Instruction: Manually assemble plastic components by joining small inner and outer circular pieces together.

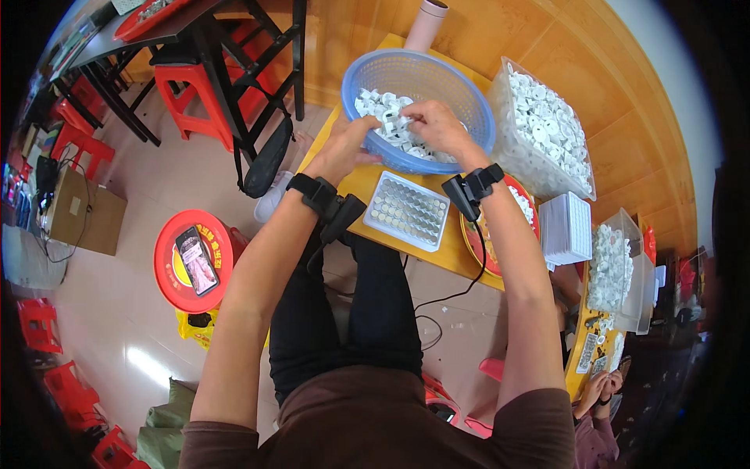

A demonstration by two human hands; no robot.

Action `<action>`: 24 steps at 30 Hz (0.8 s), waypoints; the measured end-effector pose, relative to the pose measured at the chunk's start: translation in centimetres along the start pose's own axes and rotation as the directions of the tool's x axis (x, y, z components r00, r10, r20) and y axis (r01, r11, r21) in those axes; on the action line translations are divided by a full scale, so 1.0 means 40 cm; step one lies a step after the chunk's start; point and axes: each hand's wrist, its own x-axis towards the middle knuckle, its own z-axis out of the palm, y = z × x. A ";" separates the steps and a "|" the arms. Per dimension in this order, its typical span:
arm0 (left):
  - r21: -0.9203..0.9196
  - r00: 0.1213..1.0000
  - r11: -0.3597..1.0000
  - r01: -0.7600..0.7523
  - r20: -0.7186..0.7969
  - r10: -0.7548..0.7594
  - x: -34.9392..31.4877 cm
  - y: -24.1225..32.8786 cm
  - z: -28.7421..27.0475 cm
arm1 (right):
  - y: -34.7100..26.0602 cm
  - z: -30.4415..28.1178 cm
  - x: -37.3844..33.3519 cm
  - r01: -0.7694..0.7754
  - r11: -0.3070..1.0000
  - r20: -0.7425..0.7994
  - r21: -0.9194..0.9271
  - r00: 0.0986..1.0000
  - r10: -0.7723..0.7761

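Observation:
A blue perforated plastic basket [461, 84] holds a heap of small white plastic parts [402, 139]. At its left rim, my left hand [344, 150] has its thumb apart from its fingers, the fingertips beside the parts. My right hand [439, 127] reaches in over the near right side, fingers pinched at a white part; the exact grip is partly hidden. Just below the basket lies a white tray [406, 241] with rows of small round metallic pieces. Both wrists wear black strapped devices.
A clear bin of white parts [547, 129] stands right of the basket, near a red-rimmed round tray [492, 266] and stacked white trays [566, 227]. A pink bottle [426, 25] is behind. Left, a phone [197, 260] lies on a red stool [168, 273]. Another person's hands [600, 388] work lower right.

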 end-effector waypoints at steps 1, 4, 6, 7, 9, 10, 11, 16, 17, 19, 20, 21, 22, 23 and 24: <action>0.023 1.000 0.999 0.024 0.014 -0.025 0.001 0.002 0.004 | 0.009 -0.010 -0.007 -0.001 1.000 0.000 -0.002 1.000 0.001; 0.096 0.999 0.995 0.035 -0.031 -0.032 -0.029 0.018 0.013 | -0.001 -0.038 -0.029 -0.213 0.941 0.014 0.264 0.976 0.217; 0.126 0.992 0.992 -0.007 -0.123 0.023 -0.059 0.018 0.011 | -0.032 -0.067 -0.053 -0.226 0.804 -0.026 0.551 0.958 0.287; 0.161 0.973 0.986 -0.049 -0.213 0.083 -0.074 0.019 0.008 | -0.053 -0.081 -0.065 -0.225 0.804 -0.029 0.550 0.957 0.288; 0.142 0.959 0.983 -0.114 -0.243 0.146 -0.113 0.015 -0.007 | -0.098 -0.100 -0.096 -0.190 0.741 -0.041 0.644 0.959 0.281; 0.123 0.939 0.977 -0.177 -0.276 0.205 -0.141 0.019 -0.010 | -0.120 -0.106 -0.116 -0.190 0.739 -0.037 0.646 0.960 0.279; 0.085 0.948 0.976 -0.200 -0.235 0.214 -0.177 0.024 -0.012 | -0.142 -0.108 -0.141 -0.166 0.735 -0.021 0.658 0.971 0.237; -0.170 0.981 0.966 -0.193 -0.040 0.189 -0.346 -0.028 -0.054 | -0.255 -0.045 -0.264 -0.192 0.685 0.100 0.703 0.980 0.172; -0.192 0.986 0.967 -0.165 -0.014 0.165 -0.377 -0.051 -0.062 | -0.271 -0.021 -0.288 -0.186 0.684 0.110 0.705 0.982 0.153; -0.226 0.993 0.968 -0.108 0.031 0.118 -0.422 -0.093 -0.061 | -0.314 0.011 -0.334 -0.213 0.704 0.133 0.677 0.977 0.167; -0.235 0.995 0.969 -0.081 0.044 0.094 -0.438 -0.117 -0.058 | -0.329 0.034 -0.353 -0.230 0.691 0.160 0.685 0.973 0.165; -0.264 0.994 0.963 -0.059 0.074 0.082 -0.445 -0.143 -0.060 | -0.338 0.055 -0.367 -0.247 0.670 0.165 0.700 0.969 0.185; -0.321 0.994 0.947 -0.025 0.091 0.058 -0.455 -0.164 -0.058 | -0.344 0.075 -0.378 -0.263 0.650 0.167 0.713 0.964 0.207; -0.360 0.993 0.933 0.001 0.107 0.040 -0.462 -0.177 -0.054 | -0.341 0.102 -0.389 -0.239 0.613 0.147 0.754 0.969 0.197; -0.398 0.990 0.917 0.033 0.138 0.024 -0.462 -0.188 -0.053 | -0.339 0.122 -0.398 -0.247 0.609 0.148 0.753 0.967 0.208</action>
